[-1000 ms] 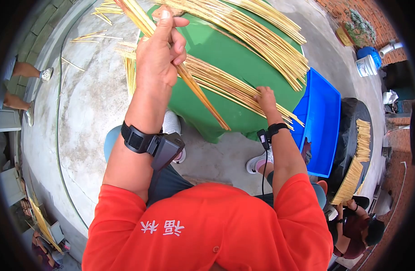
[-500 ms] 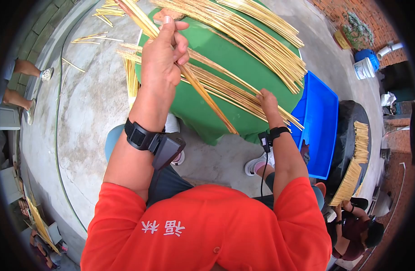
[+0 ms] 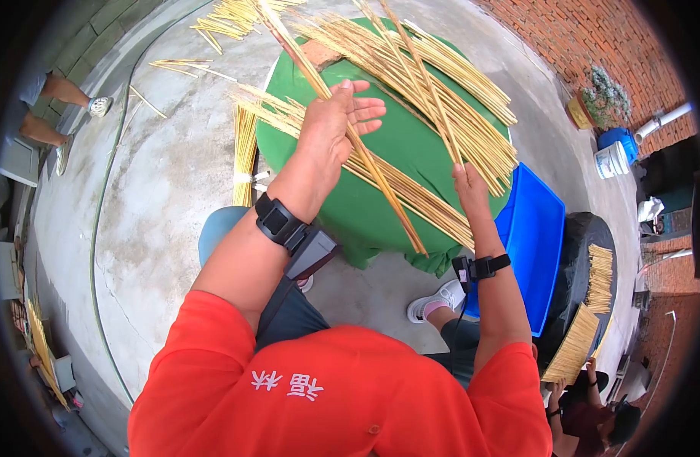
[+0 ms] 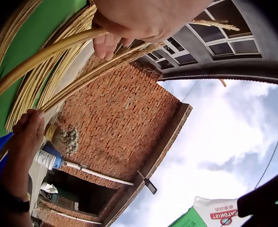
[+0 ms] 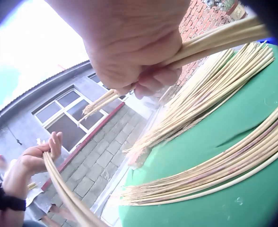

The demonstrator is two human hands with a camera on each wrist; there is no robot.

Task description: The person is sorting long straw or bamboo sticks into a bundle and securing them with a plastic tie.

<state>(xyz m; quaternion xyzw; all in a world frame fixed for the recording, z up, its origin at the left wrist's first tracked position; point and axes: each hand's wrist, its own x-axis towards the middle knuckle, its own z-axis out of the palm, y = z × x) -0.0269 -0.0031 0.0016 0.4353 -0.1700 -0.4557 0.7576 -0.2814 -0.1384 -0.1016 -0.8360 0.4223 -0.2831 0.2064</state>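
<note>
My left hand holds a few long straw stalks in the crook of the thumb, slanting over the green-covered table. Its other fingers are spread loosely. In my right hand the lower ends of a few lifted stalks are gripped, their feathery tips pointing away from me. The right wrist view shows these stalks passing through the curled fingers. Beneath the hands lies a near row of stalks. A thicker pile covers the table's far side.
A reddish block sits at the table's left edge. Beside the table on the right stands a blue tub. Further right is a black-covered round surface with a straw mat, where another person works. More stalks lie on the concrete.
The right hand has raised its stalks off the near row and swung them upright in view. The left hand has shifted right and its fingers have spread. The head view has turned slightly.
</note>
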